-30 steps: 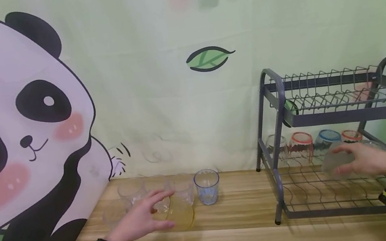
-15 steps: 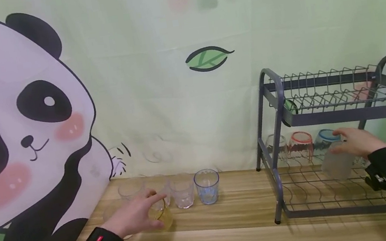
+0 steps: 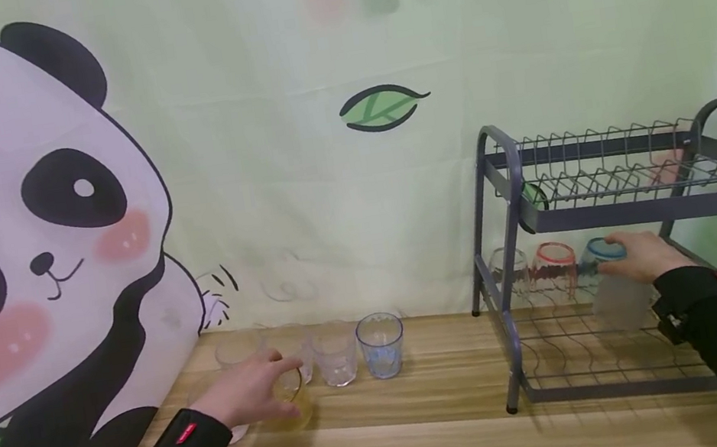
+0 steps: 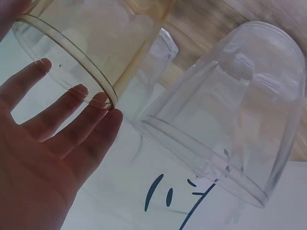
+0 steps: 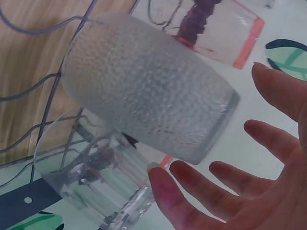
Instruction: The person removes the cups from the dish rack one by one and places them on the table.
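In the head view my left hand (image 3: 245,395) holds a yellow-tinted glass (image 3: 294,407), which stands upright on the table. The left wrist view shows my fingertips (image 4: 109,117) round its rim, with a clear glass (image 4: 235,110) beside it. My right hand (image 3: 644,254) is over a frosted glass (image 3: 621,302) that stands upside down on the rack's lower tier. In the right wrist view its spread fingers are apart from the pebbled frosted glass (image 5: 148,86). Other upturned glasses stand behind: a clear one (image 3: 508,274), a red-edged one (image 3: 555,271) and a blue-edged one (image 3: 602,253).
A dark two-tier metal dish rack (image 3: 519,230) stands at the right. Clear glasses (image 3: 335,358) and a blue tumbler (image 3: 382,347) line the back of the wooden table (image 3: 433,444). A printed panda cloth (image 3: 256,192) hangs behind.
My left hand has brought the yellow glass leftward, beside the clear glasses. The frosted glass has come upright with its base up on the rack, and my right hand has shifted slightly left and up.
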{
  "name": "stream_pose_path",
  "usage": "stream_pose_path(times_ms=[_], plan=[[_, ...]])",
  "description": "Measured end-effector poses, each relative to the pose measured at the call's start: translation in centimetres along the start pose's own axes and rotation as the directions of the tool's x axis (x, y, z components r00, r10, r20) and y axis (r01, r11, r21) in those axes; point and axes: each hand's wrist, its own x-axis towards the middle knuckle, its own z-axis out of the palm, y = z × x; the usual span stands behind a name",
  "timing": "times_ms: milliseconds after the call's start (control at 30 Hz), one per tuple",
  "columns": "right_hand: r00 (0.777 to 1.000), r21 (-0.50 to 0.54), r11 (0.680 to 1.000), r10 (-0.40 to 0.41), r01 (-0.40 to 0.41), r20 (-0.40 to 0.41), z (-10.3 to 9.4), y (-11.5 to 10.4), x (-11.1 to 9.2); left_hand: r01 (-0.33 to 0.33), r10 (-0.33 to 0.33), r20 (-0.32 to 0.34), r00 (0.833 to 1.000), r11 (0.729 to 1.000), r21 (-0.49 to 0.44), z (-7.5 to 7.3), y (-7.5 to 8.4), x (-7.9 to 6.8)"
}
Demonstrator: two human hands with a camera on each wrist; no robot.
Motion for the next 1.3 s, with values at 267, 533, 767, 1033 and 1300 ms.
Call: stream_pose_path(times_ms=[267,533,767,1033,1300], plan=[[1.000,-0.049,0.999,0.018,-0.017,0.016,2.3,0.2,0.5,0.071,-0.070,0.025,0.997,0.997,-0.033,0.6,-0.2,0.1],[0.999,0.002,1.000,0.029,-0.029,-0.023,2.6,1.7,-0.9,0.094,-0.091,0.050,0.995,0.994,-0.061,0.6,0.0,0.9],[0.997,0.047,0.996,0.073,-0.071,-0.027,2.8,1.9,-1.0,0.085,-0.083,0.045,0.996,0.995,-0.052,0.2,0.2,0.6],[0.998,0.021,1.000,0.015,-0.014,-0.061,2.1,1.4,-1.5,0.088,-0.088,0.020,0.996,0.996,-0.024,0.0,0.5,0.3],[0.993,0.100,0.995,-0.006,0.018,-0.119,3.0,3.4,-0.2,0.061,-0.061,-0.008,0.998,0.998,0.001,0.3,0.1,0.0]])
